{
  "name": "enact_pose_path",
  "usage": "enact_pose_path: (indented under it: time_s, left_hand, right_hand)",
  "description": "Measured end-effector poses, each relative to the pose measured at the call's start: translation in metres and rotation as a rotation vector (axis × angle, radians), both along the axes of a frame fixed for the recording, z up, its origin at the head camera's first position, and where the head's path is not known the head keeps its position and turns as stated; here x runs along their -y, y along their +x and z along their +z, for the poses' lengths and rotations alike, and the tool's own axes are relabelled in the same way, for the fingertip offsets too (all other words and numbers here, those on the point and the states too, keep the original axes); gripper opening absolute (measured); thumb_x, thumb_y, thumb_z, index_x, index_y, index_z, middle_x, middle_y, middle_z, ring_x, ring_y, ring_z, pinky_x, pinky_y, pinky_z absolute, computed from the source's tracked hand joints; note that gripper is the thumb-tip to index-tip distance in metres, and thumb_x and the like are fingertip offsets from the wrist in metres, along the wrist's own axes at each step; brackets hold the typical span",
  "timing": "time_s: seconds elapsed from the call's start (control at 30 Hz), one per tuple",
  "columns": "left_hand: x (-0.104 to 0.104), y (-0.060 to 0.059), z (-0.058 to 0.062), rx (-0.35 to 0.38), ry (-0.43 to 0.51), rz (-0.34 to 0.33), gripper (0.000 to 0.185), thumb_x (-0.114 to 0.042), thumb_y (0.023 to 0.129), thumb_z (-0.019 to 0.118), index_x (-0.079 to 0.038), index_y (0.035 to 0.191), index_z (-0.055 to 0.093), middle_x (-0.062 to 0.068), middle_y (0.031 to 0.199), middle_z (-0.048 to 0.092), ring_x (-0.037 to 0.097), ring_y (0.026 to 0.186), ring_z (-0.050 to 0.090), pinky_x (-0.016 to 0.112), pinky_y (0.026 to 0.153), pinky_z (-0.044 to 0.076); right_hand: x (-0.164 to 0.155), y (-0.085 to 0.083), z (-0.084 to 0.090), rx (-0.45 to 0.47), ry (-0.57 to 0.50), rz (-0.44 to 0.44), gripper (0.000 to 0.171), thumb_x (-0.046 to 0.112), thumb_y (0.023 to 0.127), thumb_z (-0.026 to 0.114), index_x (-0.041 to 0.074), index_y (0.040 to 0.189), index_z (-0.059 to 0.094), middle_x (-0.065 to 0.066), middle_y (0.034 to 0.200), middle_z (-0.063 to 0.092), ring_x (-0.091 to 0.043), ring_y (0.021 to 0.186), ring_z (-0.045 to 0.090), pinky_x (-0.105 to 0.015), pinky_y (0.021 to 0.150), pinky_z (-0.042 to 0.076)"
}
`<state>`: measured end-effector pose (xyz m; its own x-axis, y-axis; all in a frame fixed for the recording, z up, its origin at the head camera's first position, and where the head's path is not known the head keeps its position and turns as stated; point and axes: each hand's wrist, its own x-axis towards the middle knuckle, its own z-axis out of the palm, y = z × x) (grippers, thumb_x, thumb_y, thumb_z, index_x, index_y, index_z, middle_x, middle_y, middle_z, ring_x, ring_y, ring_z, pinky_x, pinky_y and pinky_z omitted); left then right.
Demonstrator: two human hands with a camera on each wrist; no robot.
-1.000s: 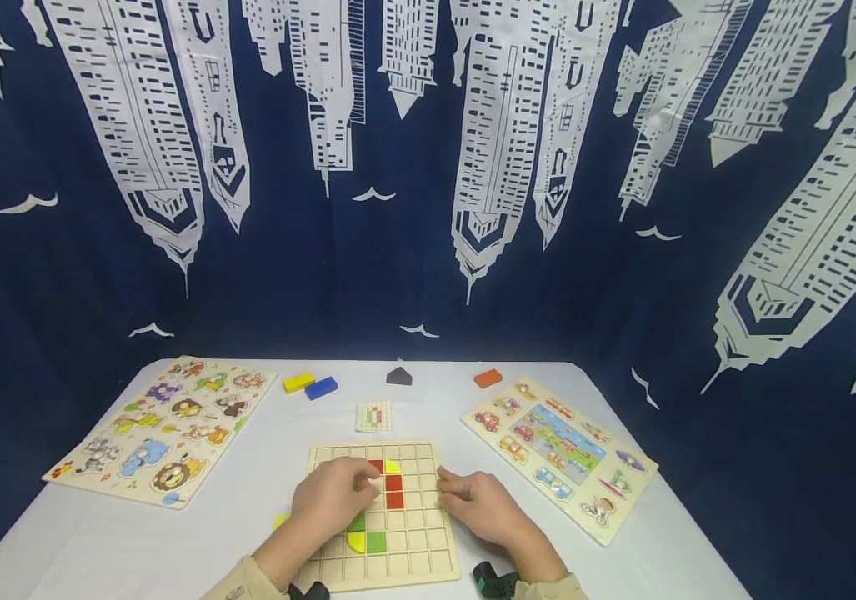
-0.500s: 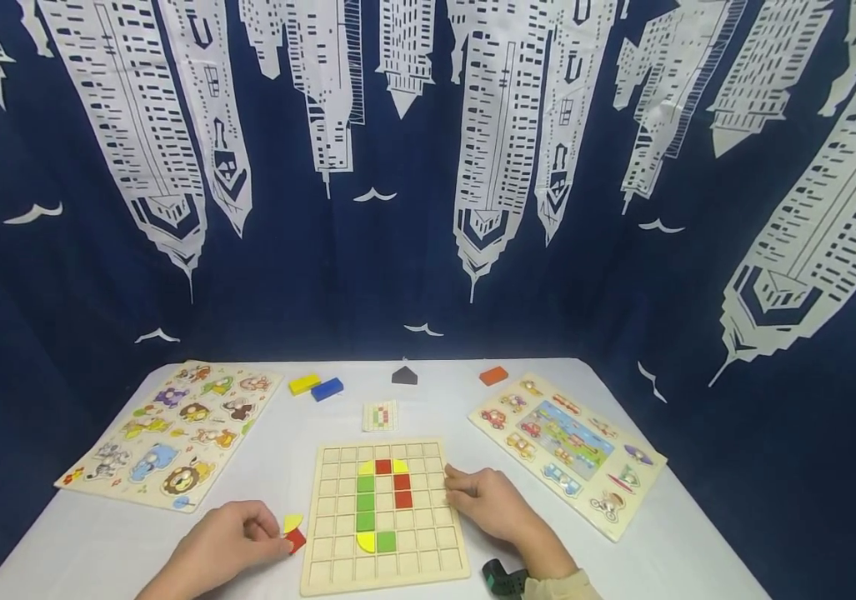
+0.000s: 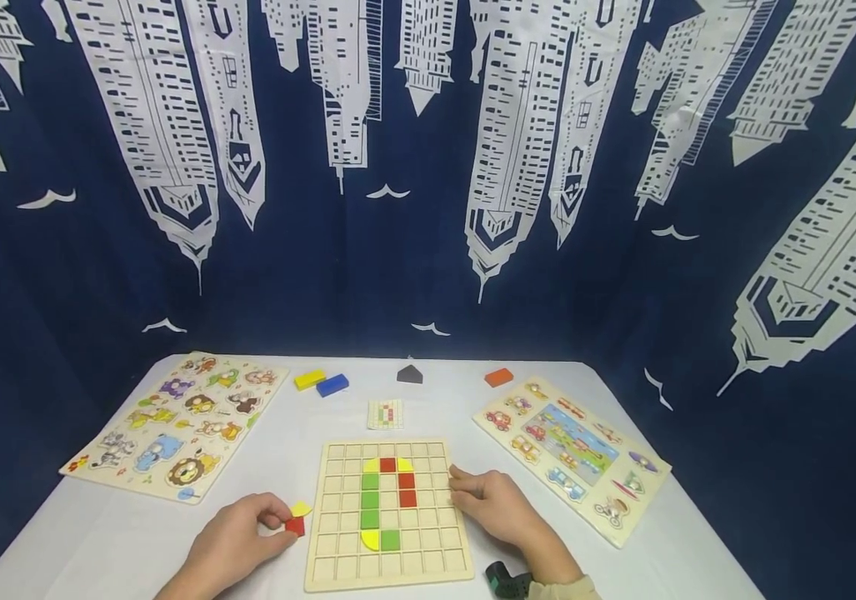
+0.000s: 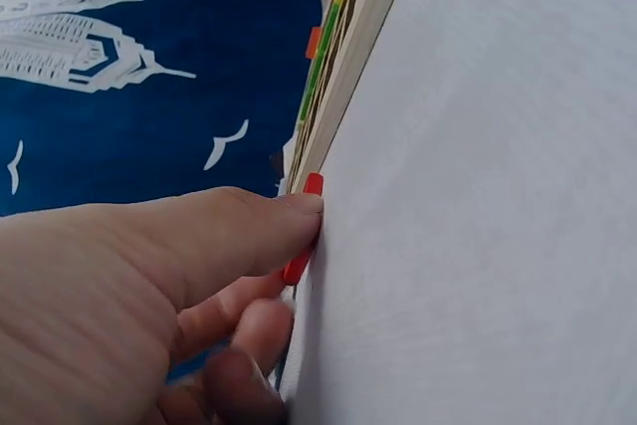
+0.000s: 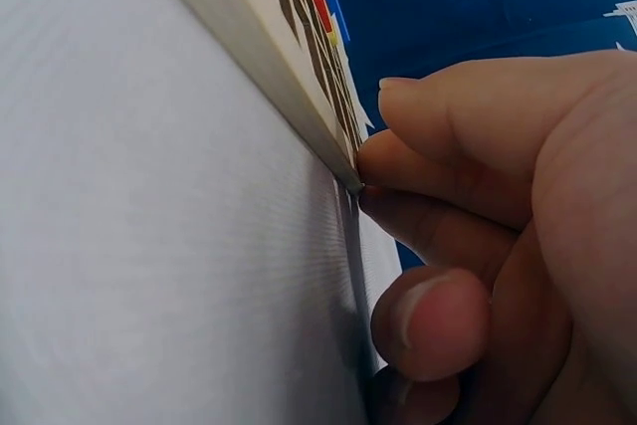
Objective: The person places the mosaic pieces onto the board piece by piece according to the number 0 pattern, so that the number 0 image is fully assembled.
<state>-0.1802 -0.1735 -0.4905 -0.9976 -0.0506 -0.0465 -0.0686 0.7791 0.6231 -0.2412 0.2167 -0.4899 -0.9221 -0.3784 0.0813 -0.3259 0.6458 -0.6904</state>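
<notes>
My left hand [image 3: 228,537] pinches a small red square tile [image 3: 296,527] between thumb and fingers, just left of the wooden grid board [image 3: 337,571]. In the left wrist view the thumb presses on the tile's face [image 4: 314,186], low over the white cloth. Touching the red tile's far side in the head view is a yellow quarter-round tile [image 3: 301,508]. Green, red and yellow tiles form part of a loop on the board. My right hand [image 3: 498,504] rests its fingertips against the board's right edge [image 5: 299,111], fingers loosely bent.
Behind the board lies a small pattern card [image 3: 386,415]. An animal puzzle [image 3: 120,492] is at left, a vehicle puzzle [image 3: 615,533] at right. Yellow [image 3: 310,379], blue [image 3: 332,385], dark [image 3: 409,374] and orange [image 3: 498,377] blocks line the back.
My left hand has moved from over the board to the loose tiles at its left, and now pinches the red tile, which has turned slightly. The right hand stays at the board's edge.
</notes>
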Motion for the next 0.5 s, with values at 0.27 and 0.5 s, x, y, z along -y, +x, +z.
enact_pose_path:
  time_s: [0.27,0.5]
  left_hand:
    - [0.0033,0.0006,0.0039,0.025,-0.009,-0.002,0.029,-0.038,0.073,0.091,-0.024,0.089,0.071,-0.009,0.083,0.063,0.012,0.076,0.055,0.033,0.067,0.042]
    - [0.0045,-0.0001,-0.0005,0.001,0.079,0.012,0.014,-0.027,0.082,0.086,-0.023,0.085,0.073,-0.01,0.076,0.067,0.01,0.075,0.058,0.033,0.07,0.045]
  right_hand:
    - [0.001,0.0018,0.0012,-0.001,-0.001,-0.013,0.033,0.028,0.098,0.069,0.007,0.123,0.074,-0.007,0.142,0.063,-0.035,0.136,0.056,-0.057,0.112,0.039]
    - [0.0017,0.0022,0.0009,-0.003,0.001,-0.013,0.033,0.028,0.098,0.069,0.007,0.123,0.074,-0.007,0.141,0.063,-0.033,0.136,0.056,-0.057,0.112,0.039]
